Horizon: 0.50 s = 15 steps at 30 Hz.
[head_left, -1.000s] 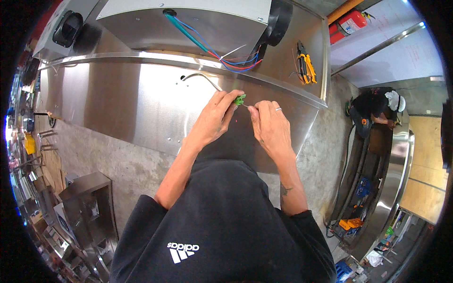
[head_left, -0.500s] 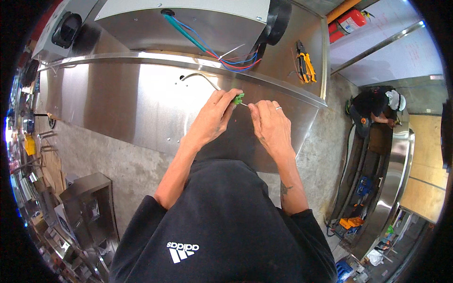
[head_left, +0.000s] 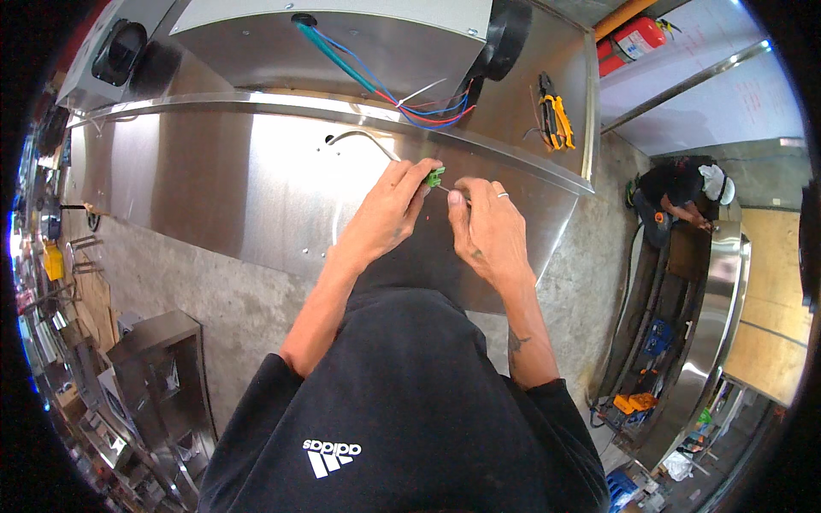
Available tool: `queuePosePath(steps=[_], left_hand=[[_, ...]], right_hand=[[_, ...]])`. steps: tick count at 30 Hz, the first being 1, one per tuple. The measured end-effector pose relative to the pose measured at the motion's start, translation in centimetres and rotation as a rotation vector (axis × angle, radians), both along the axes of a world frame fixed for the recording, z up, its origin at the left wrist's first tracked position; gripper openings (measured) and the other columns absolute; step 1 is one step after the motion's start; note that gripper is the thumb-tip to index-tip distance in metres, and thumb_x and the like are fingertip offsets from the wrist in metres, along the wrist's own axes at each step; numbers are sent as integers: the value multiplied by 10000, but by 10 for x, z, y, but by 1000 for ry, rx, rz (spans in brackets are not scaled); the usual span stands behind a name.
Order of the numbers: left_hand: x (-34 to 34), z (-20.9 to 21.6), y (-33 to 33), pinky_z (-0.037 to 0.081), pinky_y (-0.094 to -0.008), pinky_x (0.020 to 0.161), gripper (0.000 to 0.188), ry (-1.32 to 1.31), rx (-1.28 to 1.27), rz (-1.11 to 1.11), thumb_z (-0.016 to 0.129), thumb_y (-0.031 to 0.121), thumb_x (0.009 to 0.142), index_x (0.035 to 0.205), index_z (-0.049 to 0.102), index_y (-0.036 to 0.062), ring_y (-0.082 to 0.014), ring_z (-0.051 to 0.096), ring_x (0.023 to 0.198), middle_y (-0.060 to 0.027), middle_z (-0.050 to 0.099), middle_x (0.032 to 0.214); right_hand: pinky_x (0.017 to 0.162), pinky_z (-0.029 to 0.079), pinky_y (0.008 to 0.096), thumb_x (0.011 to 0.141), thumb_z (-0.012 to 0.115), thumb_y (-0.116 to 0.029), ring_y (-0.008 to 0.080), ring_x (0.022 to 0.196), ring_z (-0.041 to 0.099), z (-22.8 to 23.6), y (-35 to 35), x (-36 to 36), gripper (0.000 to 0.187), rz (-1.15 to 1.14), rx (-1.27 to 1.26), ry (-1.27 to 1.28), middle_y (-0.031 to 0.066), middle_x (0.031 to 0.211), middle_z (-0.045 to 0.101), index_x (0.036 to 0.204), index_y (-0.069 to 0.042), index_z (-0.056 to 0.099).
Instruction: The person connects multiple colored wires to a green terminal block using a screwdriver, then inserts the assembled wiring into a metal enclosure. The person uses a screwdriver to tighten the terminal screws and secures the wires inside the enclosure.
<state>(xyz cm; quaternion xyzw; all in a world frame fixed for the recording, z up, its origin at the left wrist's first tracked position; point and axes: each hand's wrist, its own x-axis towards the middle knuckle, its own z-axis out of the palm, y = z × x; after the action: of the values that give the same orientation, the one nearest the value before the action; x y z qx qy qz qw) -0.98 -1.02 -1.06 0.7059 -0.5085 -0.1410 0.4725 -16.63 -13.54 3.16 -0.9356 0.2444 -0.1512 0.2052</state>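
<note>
Between the thumb and fingers of my left hand (head_left: 392, 205) is a small green terminal block (head_left: 435, 177). A pale cable (head_left: 363, 133) comes out of a hole in the steel panel and runs up to this hand. My right hand (head_left: 490, 224), with a ring on one finger, is closed on a small screwdriver (head_left: 442, 188). Only its thin shaft shows, pointing at the green block; the handle is hidden in my fingers. Whether the tip sits in the block is too small to tell.
Beyond the steel panel (head_left: 188, 162) stands a metal housing (head_left: 402, 51) with green, blue and red wires (head_left: 359, 79) hanging out. Yellow-and-black pliers (head_left: 556, 115) lie at the far right. A co-worker (head_left: 676, 192) bends over a steel unit on the right.
My right hand has turned slightly about the screwdriver, its fingers rolled and its thumb shifted left. The left hand stays nearly still. The co-worker's arms have moved.
</note>
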Motion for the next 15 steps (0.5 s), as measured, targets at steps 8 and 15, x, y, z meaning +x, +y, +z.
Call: queuePosePath(steps=[8, 15], left_hand=[[2, 0, 2, 517, -449, 930, 447, -26, 32, -5, 660, -26, 1019, 1453, 621, 70, -335, 619, 1014, -140, 635, 1053], [-2, 2, 0, 522, -444, 919, 445, -29, 11, 3, 668, -30, 1016, 1449, 622, 65, -336, 624, 1017, -144, 641, 1057]], right_hand=[[813, 578, 539, 1133, 589, -231, 406, 960, 703, -2, -1, -2, 189, 63, -9, 53, 158, 1002, 695, 1117, -44, 618], [775, 580, 522, 1144, 576, -245, 404, 920, 713, 1, 4, -2, 213, -16, 22, -27, 175, 946, 690, 1050, -57, 609]])
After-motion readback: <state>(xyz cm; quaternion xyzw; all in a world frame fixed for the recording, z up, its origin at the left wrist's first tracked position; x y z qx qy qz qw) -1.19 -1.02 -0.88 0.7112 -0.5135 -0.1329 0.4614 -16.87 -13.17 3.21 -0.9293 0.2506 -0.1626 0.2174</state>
